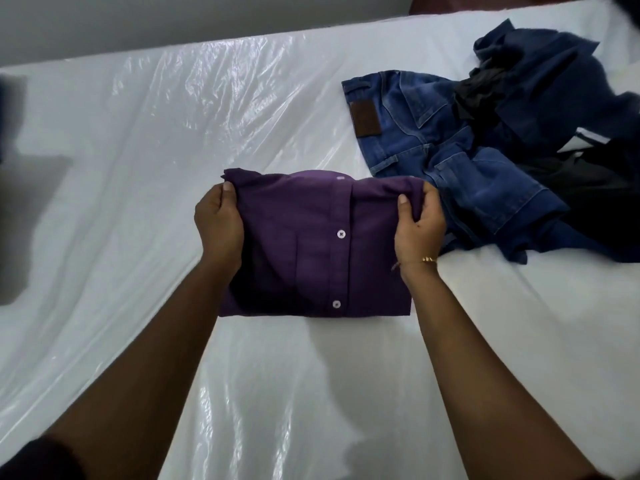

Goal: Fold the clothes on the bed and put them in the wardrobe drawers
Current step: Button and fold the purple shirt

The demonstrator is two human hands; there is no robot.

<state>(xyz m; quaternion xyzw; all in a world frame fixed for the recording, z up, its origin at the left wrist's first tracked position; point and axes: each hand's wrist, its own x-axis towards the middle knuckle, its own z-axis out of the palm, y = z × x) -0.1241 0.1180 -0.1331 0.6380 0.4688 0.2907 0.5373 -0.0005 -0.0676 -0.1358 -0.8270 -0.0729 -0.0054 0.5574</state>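
A purple button shirt (311,247) lies folded into a square in the middle of the bed (138,150), button placket up. My left hand (218,223) grips its left edge near the top corner. On the opposite edge my right hand (417,225) holds the shirt the same way, thumb on top. Blue jeans (433,140) lie unfolded just to the right of the shirt. Behind them is a heap of dark navy clothes (554,81) and a black garment (595,199).
The mattress is wrapped in shiny clear plastic (214,88). A grey wall (173,19) runs behind the far edge of the bed. A blurred dark shape (10,109) sits at the left border.
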